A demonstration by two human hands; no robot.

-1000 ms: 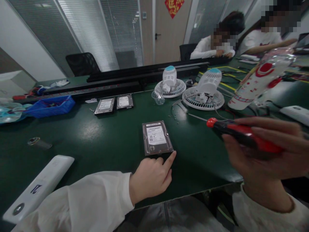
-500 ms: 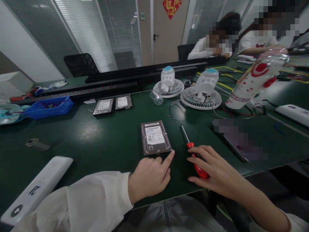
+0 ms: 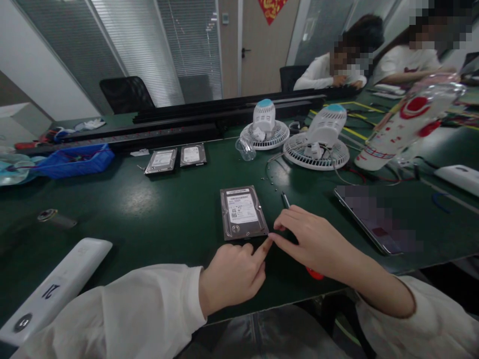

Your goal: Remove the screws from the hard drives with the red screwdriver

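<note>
A hard drive [image 3: 242,212] lies label up on the green table in front of me. My left hand [image 3: 235,273] rests at its near right corner, index finger stretched out to touch that corner and the other fingers curled, with nothing seen in them. From the right comes my right hand [image 3: 312,242], its thumb tip at the left index fingertip and its bent index finger a little apart. I see nothing held there; a tiny part could be hidden. Under the right hand lies a red-handled screwdriver [image 3: 286,200], mostly covered. Several small screws [image 3: 272,182] are scattered beyond it.
Two more hard drives [image 3: 161,161] lie farther back, near a blue bin [image 3: 77,162]. Two white fans [image 3: 316,149] and a clear cup [image 3: 246,148] stand behind. A phone [image 3: 368,219] is at right, a white device [image 3: 60,289] at left. Two people sit across the table.
My right hand has left the screwdriver handle and moved left and forward to my left fingertip. The screwdriver stays on the table. My left hand is almost unmoved.
</note>
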